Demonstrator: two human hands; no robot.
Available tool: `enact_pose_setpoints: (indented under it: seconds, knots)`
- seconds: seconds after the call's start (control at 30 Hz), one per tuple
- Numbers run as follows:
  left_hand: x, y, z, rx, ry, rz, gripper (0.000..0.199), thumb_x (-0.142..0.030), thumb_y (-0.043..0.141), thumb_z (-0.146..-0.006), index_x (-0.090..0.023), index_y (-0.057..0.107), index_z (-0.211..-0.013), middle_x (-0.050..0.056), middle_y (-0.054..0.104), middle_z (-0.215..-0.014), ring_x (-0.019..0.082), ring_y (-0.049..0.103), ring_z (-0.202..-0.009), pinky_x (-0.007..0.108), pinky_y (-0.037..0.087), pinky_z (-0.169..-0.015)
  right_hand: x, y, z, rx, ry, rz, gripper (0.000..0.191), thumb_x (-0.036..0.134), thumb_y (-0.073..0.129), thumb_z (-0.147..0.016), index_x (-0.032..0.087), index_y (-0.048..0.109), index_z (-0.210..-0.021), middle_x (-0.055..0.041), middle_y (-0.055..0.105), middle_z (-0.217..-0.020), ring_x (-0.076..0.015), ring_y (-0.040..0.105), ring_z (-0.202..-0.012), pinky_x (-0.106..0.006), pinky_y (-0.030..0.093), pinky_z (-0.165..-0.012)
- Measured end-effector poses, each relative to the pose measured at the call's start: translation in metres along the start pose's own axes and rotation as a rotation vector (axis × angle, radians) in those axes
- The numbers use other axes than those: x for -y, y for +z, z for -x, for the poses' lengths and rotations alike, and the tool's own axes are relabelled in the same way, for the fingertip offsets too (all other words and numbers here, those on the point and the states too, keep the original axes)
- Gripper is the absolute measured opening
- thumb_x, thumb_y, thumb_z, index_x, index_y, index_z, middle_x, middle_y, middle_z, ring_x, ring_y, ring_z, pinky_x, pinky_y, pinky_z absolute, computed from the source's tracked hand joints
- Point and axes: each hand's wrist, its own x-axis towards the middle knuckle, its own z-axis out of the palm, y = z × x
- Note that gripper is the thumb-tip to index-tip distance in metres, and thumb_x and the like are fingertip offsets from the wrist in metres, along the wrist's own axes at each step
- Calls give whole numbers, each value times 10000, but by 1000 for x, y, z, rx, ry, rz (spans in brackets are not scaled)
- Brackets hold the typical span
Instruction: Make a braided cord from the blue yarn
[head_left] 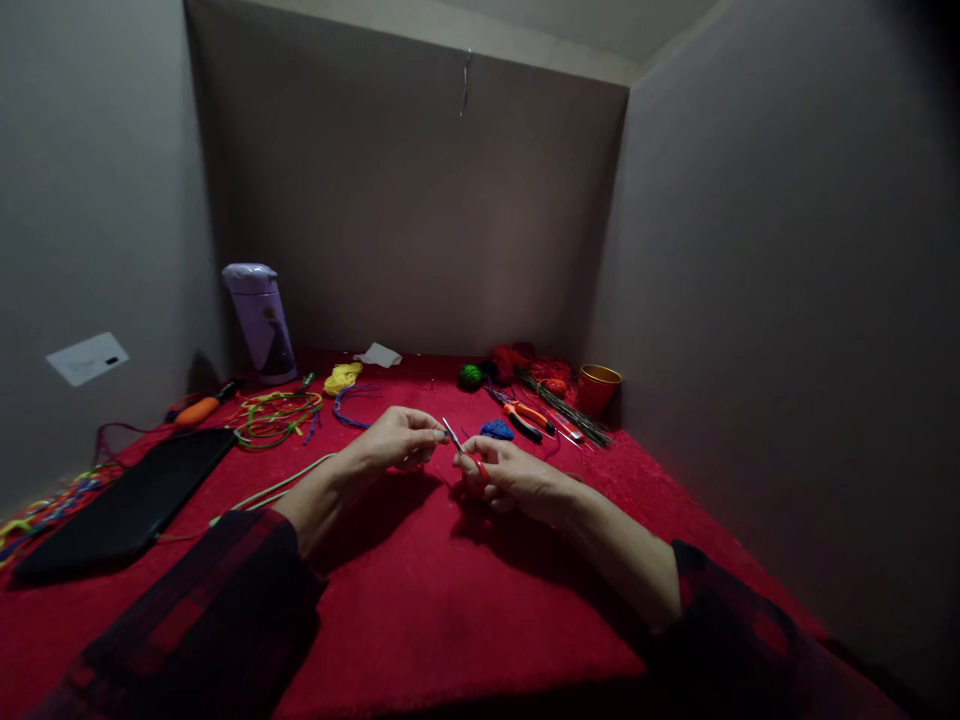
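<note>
My right hand (pixel 510 474) is closed on the red handles of small scissors (pixel 454 436), whose thin metal blades point up and left. Opposite it, my left hand (pixel 403 438) is pinched closed, its fingertips beside the blades. Something small and dark, perhaps blue cord, shows at those fingertips, too small to make out fully. Just behind my right hand lies a blue yarn bundle (pixel 496 430) on the red cloth (pixel 420 600).
A purple bottle (pixel 261 325), yellow yarn (pixel 343 378) and coloured cords (pixel 277 415) stand or lie back left, with a black tray (pixel 135 505) nearer. Orange-handled pliers (pixel 525 415), green yarn (pixel 470 377), twigs (pixel 574 408) and a red cup (pixel 597 390) are back right.
</note>
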Motion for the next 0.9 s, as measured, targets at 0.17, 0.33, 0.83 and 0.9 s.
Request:
enact_pose_setpoints:
  seconds: [0.17,0.33,0.83,0.9]
  knots:
    - [2,-2,-2,-7,14,-12,147,-256,604,-691,-111,575,-686,-42,455,-416,39,323,-330,194,182,-374,0,-1,0,-74,-9,58,354,461,636,-700,210,468,-884,51,456,-620,-38,306,-454,-138,181,-383]
    - [8,-6,-8,-54,-1,-23,168,-288,602,-703,-123,573,-695,-44,448,-422,34,299,-319,194,164,-363,14,-21,10,-245,-42,235,257,331,625,-713,184,510,-891,35,484,-626,-40,317,-436,-168,202,-383]
    - [6,-6,-9,-139,-8,-2,162,-281,610,-697,-123,573,-699,-35,492,-436,31,319,-309,181,169,-358,5,-133,58,-733,444,1504,180,157,508,-727,157,657,-826,-157,644,-909,-258,615,-807,-279,344,-561]
    - [6,-6,-9,-167,-11,14,171,-285,620,-689,-121,575,-701,-31,494,-436,33,321,-312,181,173,-359,12,-119,53,-714,425,1575,196,117,487,-743,146,663,-825,-173,644,-899,-263,615,-821,-289,357,-587]
